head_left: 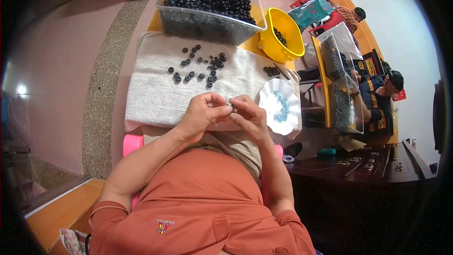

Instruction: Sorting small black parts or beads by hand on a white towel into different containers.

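My left hand [205,113] and my right hand [250,117] meet over the near edge of a white towel [158,85]. Thumb and forefinger of each are pinched around one small greyish piece [230,104], which looks like a bead; the fingers hide most of it. Beyond them, loose black beads [201,76] lie scattered on the towel. To the right of my right hand sits a white fluted dish [292,109] with tiny pale blue pieces [281,106]. A small cluster of black beads [271,71] rests behind the dish, beside a thin dark stick [282,71].
A clear plastic tub [207,27] full of black beads stands at the far side. Next to it is a yellow basin [282,51] with more beads. Further right, clear bins [340,99] stand near a seated person [377,92]. A dark table [325,170] lies at my right.
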Action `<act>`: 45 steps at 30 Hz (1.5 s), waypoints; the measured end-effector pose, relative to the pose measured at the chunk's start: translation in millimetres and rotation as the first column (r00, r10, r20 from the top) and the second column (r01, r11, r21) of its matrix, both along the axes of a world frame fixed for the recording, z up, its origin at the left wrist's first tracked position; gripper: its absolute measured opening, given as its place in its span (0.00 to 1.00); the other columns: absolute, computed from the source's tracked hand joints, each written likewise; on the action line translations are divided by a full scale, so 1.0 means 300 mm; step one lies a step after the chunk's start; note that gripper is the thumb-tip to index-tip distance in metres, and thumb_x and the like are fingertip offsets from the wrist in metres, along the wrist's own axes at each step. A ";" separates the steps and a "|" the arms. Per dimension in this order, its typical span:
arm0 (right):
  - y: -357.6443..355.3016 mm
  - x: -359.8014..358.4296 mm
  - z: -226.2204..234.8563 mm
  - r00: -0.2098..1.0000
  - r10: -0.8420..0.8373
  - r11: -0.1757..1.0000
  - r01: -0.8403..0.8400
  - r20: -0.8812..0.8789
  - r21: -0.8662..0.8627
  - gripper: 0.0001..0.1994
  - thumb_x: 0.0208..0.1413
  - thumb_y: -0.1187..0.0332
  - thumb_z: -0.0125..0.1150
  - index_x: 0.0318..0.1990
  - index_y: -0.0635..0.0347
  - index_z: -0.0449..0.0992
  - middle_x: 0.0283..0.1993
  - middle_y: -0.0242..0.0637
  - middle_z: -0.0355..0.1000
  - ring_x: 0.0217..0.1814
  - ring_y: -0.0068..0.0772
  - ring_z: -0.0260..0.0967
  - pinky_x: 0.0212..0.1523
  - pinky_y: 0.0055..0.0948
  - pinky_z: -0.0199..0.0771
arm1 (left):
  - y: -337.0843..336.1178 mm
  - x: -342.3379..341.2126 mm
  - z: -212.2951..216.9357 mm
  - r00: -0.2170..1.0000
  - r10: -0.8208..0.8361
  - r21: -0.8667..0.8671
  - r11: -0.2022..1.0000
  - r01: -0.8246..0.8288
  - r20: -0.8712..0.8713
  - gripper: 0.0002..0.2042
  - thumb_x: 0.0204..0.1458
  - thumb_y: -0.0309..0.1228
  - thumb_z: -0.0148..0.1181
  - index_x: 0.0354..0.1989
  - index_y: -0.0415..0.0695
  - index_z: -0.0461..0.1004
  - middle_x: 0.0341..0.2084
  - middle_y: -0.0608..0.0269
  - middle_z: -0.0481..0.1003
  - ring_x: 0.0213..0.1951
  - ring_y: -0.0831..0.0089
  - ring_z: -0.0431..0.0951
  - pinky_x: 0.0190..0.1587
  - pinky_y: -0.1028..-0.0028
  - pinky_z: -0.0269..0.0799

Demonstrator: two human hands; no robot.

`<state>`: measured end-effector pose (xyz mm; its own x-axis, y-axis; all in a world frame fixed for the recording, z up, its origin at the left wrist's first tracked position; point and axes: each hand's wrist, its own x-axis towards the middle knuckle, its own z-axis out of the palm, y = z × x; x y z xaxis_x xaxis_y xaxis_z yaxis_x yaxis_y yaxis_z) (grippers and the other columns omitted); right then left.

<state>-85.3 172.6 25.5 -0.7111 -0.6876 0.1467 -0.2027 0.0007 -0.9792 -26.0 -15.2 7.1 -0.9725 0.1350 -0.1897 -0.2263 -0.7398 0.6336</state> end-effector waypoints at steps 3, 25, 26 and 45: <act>-0.019 0.022 0.003 0.981 -0.077 0.997 0.077 -0.178 -0.008 0.20 0.52 0.83 0.64 0.54 0.62 0.75 0.47 0.37 0.67 0.45 0.24 0.67 0.43 0.19 0.68 | 0.002 -0.001 0.001 1.000 0.000 0.017 1.000 0.000 0.012 0.09 0.53 0.23 0.63 0.40 0.38 0.70 0.33 0.61 0.76 0.33 0.76 0.78 0.38 0.78 0.78; -0.069 0.038 0.004 0.669 -0.149 0.951 0.298 -0.728 0.080 0.17 0.43 0.81 0.67 0.44 0.66 0.76 0.37 0.45 0.73 0.31 0.40 0.74 0.30 0.31 0.75 | 0.010 0.002 -0.022 0.996 0.048 -0.104 0.993 -0.055 -0.071 0.07 0.53 0.22 0.64 0.35 0.43 0.71 0.30 0.66 0.76 0.32 0.79 0.78 0.36 0.79 0.78; -0.068 0.040 0.003 0.690 -0.155 0.950 0.300 -0.707 0.084 0.17 0.43 0.81 0.67 0.44 0.66 0.76 0.37 0.44 0.73 0.32 0.40 0.74 0.30 0.31 0.75 | 0.008 0.005 -0.012 0.999 0.040 -0.074 0.996 -0.042 -0.033 0.07 0.53 0.22 0.64 0.36 0.42 0.71 0.30 0.66 0.77 0.32 0.79 0.79 0.36 0.79 0.78; -0.084 0.046 0.039 0.553 -0.219 0.932 0.363 -0.804 -0.004 0.23 0.38 0.81 0.70 0.46 0.66 0.73 0.33 0.43 0.75 0.34 0.41 0.75 0.36 0.33 0.75 | 0.020 0.016 0.024 0.999 0.002 -0.019 1.000 -0.001 0.046 0.08 0.54 0.25 0.65 0.38 0.38 0.72 0.34 0.63 0.78 0.35 0.80 0.77 0.40 0.71 0.84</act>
